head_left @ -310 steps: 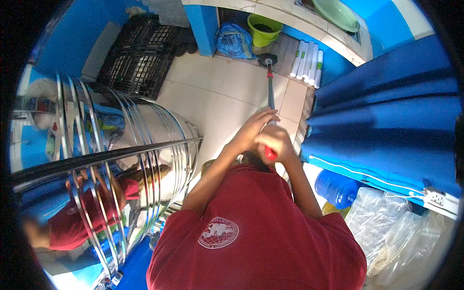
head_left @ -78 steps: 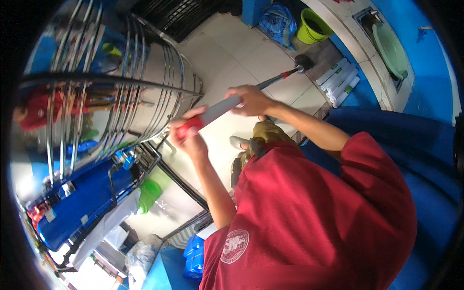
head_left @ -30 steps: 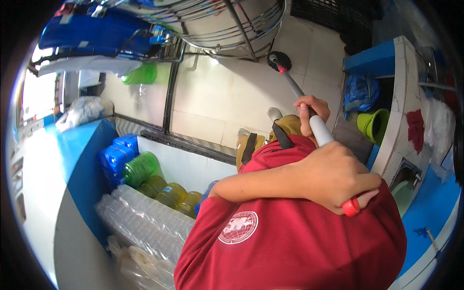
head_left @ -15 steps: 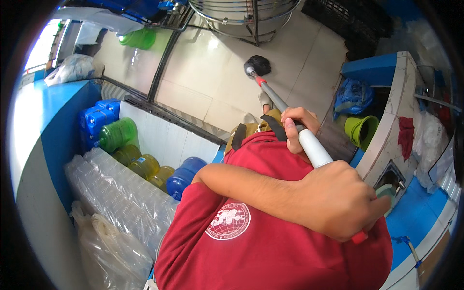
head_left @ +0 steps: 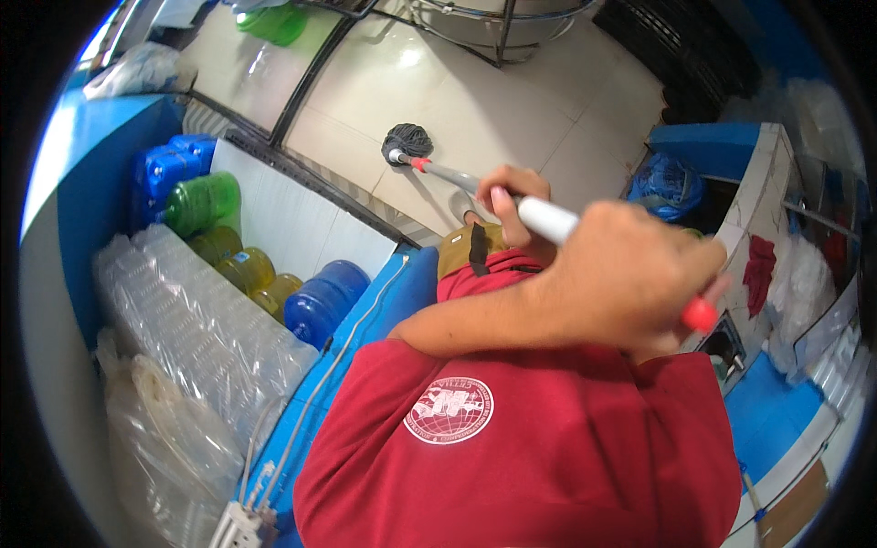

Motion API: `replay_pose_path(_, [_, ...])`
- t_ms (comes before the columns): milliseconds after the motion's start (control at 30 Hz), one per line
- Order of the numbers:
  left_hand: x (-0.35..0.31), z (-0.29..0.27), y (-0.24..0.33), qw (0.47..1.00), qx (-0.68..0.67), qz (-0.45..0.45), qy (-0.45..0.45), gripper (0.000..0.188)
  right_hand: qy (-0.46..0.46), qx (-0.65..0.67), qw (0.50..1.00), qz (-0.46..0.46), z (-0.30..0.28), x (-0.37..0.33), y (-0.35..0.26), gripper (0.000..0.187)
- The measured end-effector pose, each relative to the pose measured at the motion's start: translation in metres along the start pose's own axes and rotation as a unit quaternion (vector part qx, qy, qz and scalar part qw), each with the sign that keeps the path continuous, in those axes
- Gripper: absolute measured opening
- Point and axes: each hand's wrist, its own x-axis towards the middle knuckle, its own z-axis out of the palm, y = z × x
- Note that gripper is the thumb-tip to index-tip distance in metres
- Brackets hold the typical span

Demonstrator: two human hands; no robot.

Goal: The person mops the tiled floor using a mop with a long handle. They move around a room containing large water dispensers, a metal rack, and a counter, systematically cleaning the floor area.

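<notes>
Both my hands grip the long pole of a mop, which slants across my body. Near the pole's upper end my left hand [head_left: 630, 274] is closed around it, the left forearm crossing over my red shirt. A red end cap [head_left: 700, 313] sticks out below that hand. Farther down, my right hand [head_left: 516, 201] wraps the pole beside its white sleeve [head_left: 546, 219]; the right forearm is mostly hidden behind the left arm. The grey, stringy mop head [head_left: 408, 140] rests on the pale tiled floor [head_left: 457, 110], ahead of my foot.
At left, blue, green and yellow water jugs [head_left: 331, 297] lie by plastic-wrapped stock [head_left: 201, 301]. A power strip [head_left: 242, 528] with cables sits on a blue ledge. A metal round-framed stand [head_left: 501, 36] and black crates [head_left: 681, 55] stand ahead. A tiled counter [head_left: 754, 192] is at right.
The mop head has slid left across the floor. My right hand has moved left with the pole, and my left hand has risen, showing more of the red end cap.
</notes>
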Motion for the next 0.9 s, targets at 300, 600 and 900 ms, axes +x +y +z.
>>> replay_pose_path(300, [0.045, 0.066, -0.017, 0.980, 0.129, 0.014, 0.148, 0.026, -0.081, -0.016, 0.995, 0.053, -0.075, 0.008, 0.008, 0.015])
replay_pose_path(600, [0.095, 0.142, 0.008, 0.982, 0.128, -0.021, 0.139, 0.020, -0.102, 0.006, 0.989, 0.107, -0.172, -0.020, -0.025, 0.012])
replay_pose_path(900, [0.125, 0.179, 0.040, 0.998, 0.031, 0.006, 0.057, 0.019, -0.128, 0.210, 0.940, 0.238, -0.240, -0.071, -0.064, 0.015])
